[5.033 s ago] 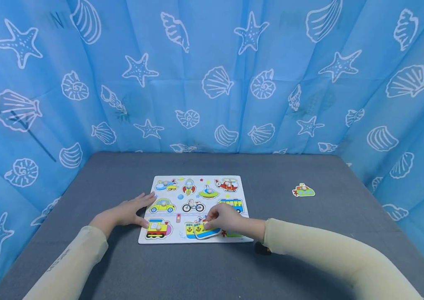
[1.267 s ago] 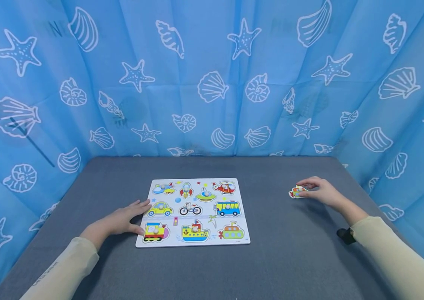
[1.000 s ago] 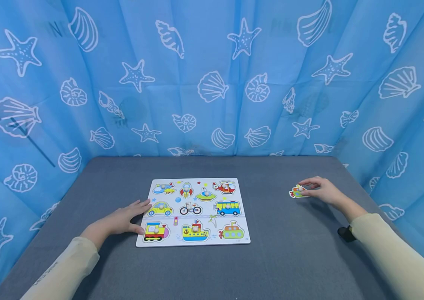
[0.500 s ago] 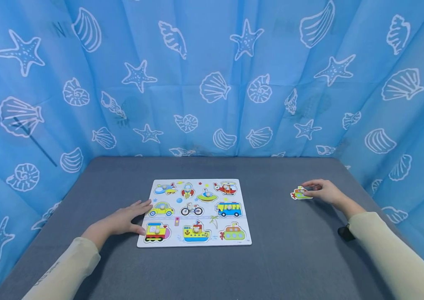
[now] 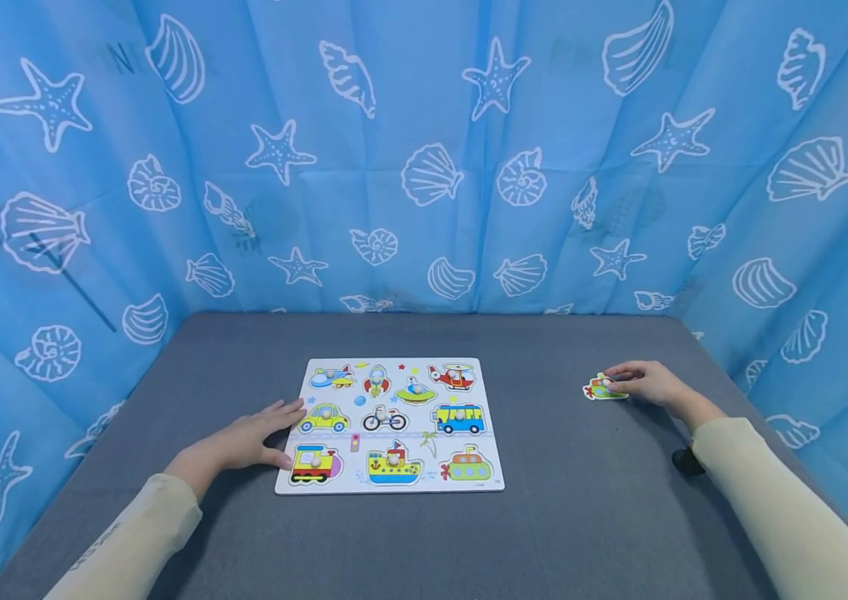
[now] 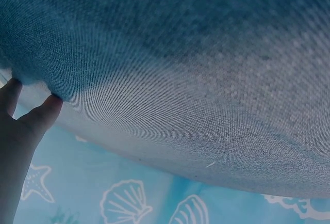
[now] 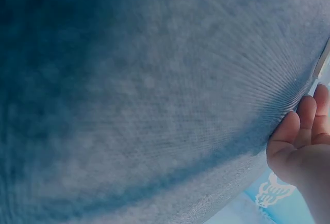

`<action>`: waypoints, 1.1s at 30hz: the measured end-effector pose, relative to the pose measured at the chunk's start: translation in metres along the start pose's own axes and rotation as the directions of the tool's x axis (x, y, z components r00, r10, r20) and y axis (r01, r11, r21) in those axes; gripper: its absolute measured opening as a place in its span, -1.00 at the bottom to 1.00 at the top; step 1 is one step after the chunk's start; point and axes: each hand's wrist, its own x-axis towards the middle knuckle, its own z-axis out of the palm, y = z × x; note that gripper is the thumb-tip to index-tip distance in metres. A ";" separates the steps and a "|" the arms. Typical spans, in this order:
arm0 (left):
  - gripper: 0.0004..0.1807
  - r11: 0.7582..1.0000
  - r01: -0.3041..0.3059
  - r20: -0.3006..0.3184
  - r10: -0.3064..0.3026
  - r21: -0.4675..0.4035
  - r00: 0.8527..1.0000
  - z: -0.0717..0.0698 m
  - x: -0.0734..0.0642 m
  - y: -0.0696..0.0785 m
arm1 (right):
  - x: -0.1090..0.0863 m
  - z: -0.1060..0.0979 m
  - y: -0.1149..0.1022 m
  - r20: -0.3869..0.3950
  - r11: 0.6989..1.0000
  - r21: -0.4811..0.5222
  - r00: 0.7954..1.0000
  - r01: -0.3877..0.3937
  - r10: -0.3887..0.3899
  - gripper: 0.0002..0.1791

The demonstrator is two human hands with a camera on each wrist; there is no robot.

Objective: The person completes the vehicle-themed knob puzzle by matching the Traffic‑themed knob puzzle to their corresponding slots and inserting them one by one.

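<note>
A white puzzle board (image 5: 424, 433) lies on the grey table, with knobbed vehicle pieces in it. My left hand (image 5: 247, 435) rests at its left edge, fingers spread and thumb near the train piece (image 5: 316, 463). To the right of the board, my right hand (image 5: 649, 383) pinches the green and red submarine puzzle piece (image 5: 602, 388) at its knob; the fingers partly cover it. A printed submarine shape (image 5: 466, 465) without a knob shows at the board's lower right. Both wrist views mostly show cloth; the left hand (image 6: 20, 115) and right hand (image 7: 304, 141) appear at their edges.
The ship piece (image 5: 394, 465) sits in the board's bottom row, left of the submarine shape. A blue curtain (image 5: 424, 167) with white shells and starfish hangs behind the table and along its sides. A dark object (image 5: 686, 461) is at the right wrist.
My right hand has let go of the ship piece, now flat in the board, and moved right to the submarine piece. In the last second both hands look almost still; the view shifts slightly.
</note>
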 end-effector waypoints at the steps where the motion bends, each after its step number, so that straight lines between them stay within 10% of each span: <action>1: 0.06 1.000 0.000 -0.001 0.000 0.000 1.000 0.000 0.000 0.000 | 0.000 0.000 0.000 0.004 1.000 0.000 1.000 -0.004 0.004 -0.43; 33: 0.06 1.000 0.014 -0.008 -0.014 -0.010 1.000 0.002 0.000 -0.001 | 0.005 0.001 -0.004 0.009 1.000 0.003 1.000 -0.021 0.020 -0.59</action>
